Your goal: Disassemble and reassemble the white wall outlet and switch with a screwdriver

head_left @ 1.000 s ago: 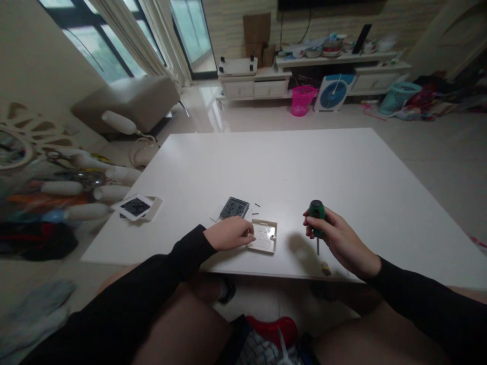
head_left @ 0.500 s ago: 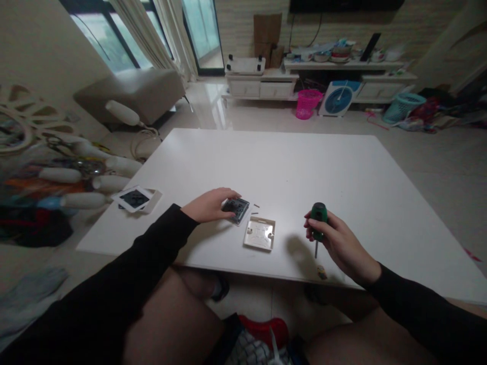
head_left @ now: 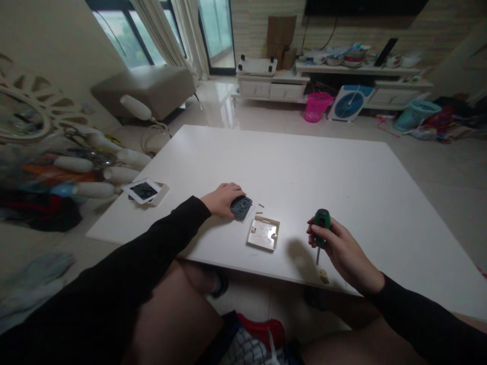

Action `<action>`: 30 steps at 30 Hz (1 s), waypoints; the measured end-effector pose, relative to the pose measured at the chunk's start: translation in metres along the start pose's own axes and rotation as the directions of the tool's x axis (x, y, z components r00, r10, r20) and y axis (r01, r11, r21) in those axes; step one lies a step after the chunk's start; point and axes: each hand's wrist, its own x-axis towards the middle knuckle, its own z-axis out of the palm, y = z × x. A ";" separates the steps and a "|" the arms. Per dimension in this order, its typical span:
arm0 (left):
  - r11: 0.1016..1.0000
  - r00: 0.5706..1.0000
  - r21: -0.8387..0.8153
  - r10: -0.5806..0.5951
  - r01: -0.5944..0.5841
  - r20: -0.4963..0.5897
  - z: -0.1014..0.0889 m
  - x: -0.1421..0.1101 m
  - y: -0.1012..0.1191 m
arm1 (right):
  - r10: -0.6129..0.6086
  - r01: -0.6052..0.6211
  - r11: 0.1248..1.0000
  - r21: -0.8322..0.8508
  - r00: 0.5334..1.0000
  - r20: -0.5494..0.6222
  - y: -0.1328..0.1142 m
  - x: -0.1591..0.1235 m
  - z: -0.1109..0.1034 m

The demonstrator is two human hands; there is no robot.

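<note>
My left hand [head_left: 222,198] rests on a dark grey socket module [head_left: 241,208] lying on the white table [head_left: 304,172], fingers curled over its left edge. Just right of it lies a white square back plate [head_left: 264,233], face up, untouched. Two small dark screws [head_left: 261,206] lie between the module and the plate. My right hand [head_left: 342,251] is wrapped round a green-handled screwdriver [head_left: 321,225], held upright with its tip pointing down above the table's near edge.
A second white-framed socket [head_left: 143,191] sits at the table's left corner. A small yellowish bit [head_left: 323,276] lies at the near edge under the screwdriver. Cluttered tools and white handles [head_left: 87,167] lie on the floor to the left; my knees are under the table's near side.
My left hand left the white back plate, moved up-left to the dark module and now grips it. The right hand kept hold of the screwdriver, almost still.
</note>
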 end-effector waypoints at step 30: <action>0.756 0.758 0.059 -0.652 0.652 -0.031 -0.006 -0.009 -0.059 | 0.028 -0.029 0.999 0.033 1.000 0.014 -0.009 -0.004 0.005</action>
